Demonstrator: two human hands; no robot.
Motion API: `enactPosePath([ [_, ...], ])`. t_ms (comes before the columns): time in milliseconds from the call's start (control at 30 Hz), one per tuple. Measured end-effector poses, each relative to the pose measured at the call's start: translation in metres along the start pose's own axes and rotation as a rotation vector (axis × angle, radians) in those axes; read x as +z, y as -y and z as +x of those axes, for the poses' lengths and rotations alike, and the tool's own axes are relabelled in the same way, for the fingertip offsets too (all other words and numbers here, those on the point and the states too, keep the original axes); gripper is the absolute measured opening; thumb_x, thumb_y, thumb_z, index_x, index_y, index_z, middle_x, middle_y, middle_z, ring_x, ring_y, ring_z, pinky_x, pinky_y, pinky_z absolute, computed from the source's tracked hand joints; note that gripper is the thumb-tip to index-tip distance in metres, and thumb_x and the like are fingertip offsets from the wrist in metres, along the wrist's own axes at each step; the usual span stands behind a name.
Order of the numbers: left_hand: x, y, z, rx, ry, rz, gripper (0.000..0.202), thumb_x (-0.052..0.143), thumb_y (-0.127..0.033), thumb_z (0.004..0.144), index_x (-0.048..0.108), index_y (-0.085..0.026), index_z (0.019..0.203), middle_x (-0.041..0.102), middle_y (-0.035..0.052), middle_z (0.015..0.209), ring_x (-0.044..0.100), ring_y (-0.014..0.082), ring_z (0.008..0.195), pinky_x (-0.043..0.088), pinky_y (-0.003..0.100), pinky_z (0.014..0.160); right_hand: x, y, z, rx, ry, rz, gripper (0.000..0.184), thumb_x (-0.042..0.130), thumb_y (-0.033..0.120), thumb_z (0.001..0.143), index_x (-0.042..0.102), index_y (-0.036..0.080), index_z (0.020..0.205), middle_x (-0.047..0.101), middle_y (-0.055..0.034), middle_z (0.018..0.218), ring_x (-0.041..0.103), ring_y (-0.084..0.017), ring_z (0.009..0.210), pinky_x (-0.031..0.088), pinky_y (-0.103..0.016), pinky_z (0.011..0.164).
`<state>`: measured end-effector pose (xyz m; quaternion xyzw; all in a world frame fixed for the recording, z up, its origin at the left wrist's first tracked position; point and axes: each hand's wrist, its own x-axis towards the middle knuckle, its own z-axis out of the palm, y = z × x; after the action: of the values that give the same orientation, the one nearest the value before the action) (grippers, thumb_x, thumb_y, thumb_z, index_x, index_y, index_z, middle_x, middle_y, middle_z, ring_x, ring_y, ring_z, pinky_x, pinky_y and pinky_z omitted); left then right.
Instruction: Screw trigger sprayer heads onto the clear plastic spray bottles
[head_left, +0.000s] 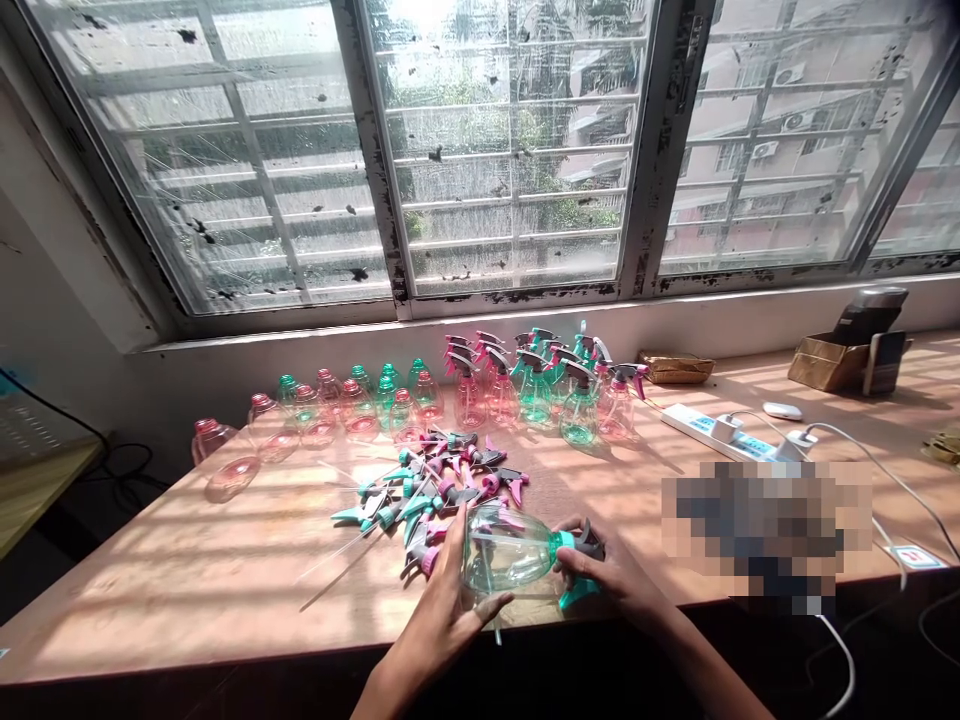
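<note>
A clear green spray bottle (510, 548) lies sideways between my hands, just above the table's front edge. My left hand (454, 590) is closed round its base end. With thumb and fingers, my right hand (592, 570) grips the teal collar and dark spray head (589, 540) at the neck; the teal trigger (579, 594) points downward. Beyond the bottle lies a loose pile of pink, teal and grey spray heads (450, 480) with thin dip tubes, some close to my left fingers.
Open pink and green bottles (360, 408) stand at the back left. Several bottles with spray heads (534, 390) stand by the window. On the right are a white power strip (720, 435) with cables, a cardboard box (829, 362) and a blurred patch (765, 520).
</note>
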<state>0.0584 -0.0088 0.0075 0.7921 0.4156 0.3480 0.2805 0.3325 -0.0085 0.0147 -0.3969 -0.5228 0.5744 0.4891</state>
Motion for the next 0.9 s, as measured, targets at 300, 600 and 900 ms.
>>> enactPosePath([
  [300,0.0003,0.0023,0.0027,-0.127,-0.031,-0.236,0.112,0.077,-0.051,0.086,0.001,-0.03,0.166,0.016,0.0112,0.173,0.012,0.0367,0.159,0.016,0.054,0.128,0.0001,-0.0043,-0.0012,0.029,0.005,0.059,0.049,0.087,0.054,0.073,0.065,0.019,0.099,0.074,-0.0016,0.072,0.068,-0.02,0.065,0.056,-0.036,0.067],
  [600,0.0005,0.005,0.0033,-0.117,-0.077,-0.203,0.102,0.077,-0.053,0.085,0.016,-0.033,0.165,0.026,0.0092,0.171,0.015,0.0365,0.158,0.014,0.057,0.127,-0.0001,-0.0037,-0.0012,0.01,0.013,0.01,0.049,0.086,0.055,0.075,0.064,0.02,0.102,0.071,-0.0008,0.074,0.068,-0.021,0.067,0.054,-0.034,0.067],
  [900,0.0022,0.0068,0.0036,-0.144,-0.13,-0.19,0.105,0.076,-0.061,0.082,0.019,-0.03,0.164,0.031,0.0107,0.169,0.023,0.0384,0.156,0.023,0.055,0.126,0.0026,-0.0008,-0.0013,-0.049,0.037,-0.092,0.048,0.082,0.057,0.079,0.063,0.019,0.102,0.065,0.0017,0.073,0.062,-0.018,0.068,0.052,-0.031,0.066],
])
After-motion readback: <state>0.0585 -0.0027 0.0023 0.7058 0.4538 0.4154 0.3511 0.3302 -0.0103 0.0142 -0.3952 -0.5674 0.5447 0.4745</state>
